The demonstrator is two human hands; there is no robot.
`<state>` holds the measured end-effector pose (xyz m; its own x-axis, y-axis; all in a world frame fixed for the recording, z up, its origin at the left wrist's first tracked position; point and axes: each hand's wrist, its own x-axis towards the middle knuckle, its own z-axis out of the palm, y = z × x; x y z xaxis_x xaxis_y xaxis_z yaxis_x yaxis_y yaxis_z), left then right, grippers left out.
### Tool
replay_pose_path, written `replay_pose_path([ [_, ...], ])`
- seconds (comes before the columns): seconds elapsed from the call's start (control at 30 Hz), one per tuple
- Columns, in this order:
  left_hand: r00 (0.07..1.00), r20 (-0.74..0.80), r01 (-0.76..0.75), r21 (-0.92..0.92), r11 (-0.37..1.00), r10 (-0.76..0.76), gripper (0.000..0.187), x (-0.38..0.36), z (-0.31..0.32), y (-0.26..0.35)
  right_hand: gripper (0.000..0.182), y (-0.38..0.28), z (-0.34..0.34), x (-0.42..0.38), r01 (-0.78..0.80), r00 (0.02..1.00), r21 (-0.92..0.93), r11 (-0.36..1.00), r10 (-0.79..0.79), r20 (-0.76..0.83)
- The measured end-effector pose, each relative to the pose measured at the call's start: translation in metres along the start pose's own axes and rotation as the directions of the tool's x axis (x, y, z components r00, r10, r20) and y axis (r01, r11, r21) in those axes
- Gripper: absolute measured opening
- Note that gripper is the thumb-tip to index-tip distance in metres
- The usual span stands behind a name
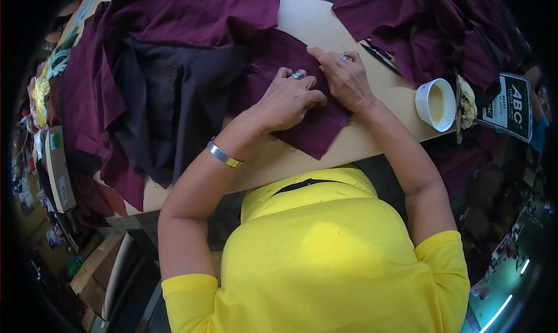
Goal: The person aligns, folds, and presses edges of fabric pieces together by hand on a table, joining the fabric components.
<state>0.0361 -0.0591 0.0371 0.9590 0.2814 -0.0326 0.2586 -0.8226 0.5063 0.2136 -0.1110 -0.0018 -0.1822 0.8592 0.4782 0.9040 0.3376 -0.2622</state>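
A maroon cloth piece lies on the pale table, its near corner pointing toward the table's front edge. My left hand rests on this cloth with its fingers curled and pressed together; what is under the fingertips is hidden. To its right, my right hand touches the cloth's right edge, index finger stretched toward the upper edge and the other fingers bent. Both hands wear rings. Left of the hands, a dark grey cloth lies among more maroon fabric.
A white bowl of pale liquid stands at the table's right edge, beside a green ABC can. Dark scissors-like tools lie near crumpled maroon cloth. Cardboard boxes are at the lower left.
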Motion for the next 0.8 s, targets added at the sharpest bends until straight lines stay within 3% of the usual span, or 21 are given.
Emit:
replay_pose_path([
  [0.13,0.997,0.012,-0.076,0.049,0.996,0.076,0.028,-0.002,0.0,-0.003,0.048,0.003,0.003,0.0,0.017,1.0,0.008,1.0,-0.017,-0.004],
  [0.37,0.986,-0.155,-0.055,0.034,0.998,0.059,0.009,0.001,0.018,0.014,0.047,0.0,-0.005,0.0,0.016,1.0,0.024,1.0,-0.016,0.012],
  [0.57,0.994,-0.105,0.013,-0.065,0.998,-0.02,0.013,-0.001,0.016,0.016,0.051,0.005,-0.005,-0.008,0.032,0.999,0.021,0.999,-0.032,0.02],
  [0.67,0.998,0.043,0.055,-0.081,0.995,-0.051,0.023,0.002,0.004,0.016,0.053,0.004,-0.005,-0.005,0.063,0.998,0.015,0.998,-0.064,0.02],
  [0.8,0.997,0.061,-0.035,-0.023,0.999,0.036,0.033,0.001,0.006,0.014,0.053,0.004,-0.006,-0.005,0.076,0.996,0.0,0.997,-0.076,0.048],
])
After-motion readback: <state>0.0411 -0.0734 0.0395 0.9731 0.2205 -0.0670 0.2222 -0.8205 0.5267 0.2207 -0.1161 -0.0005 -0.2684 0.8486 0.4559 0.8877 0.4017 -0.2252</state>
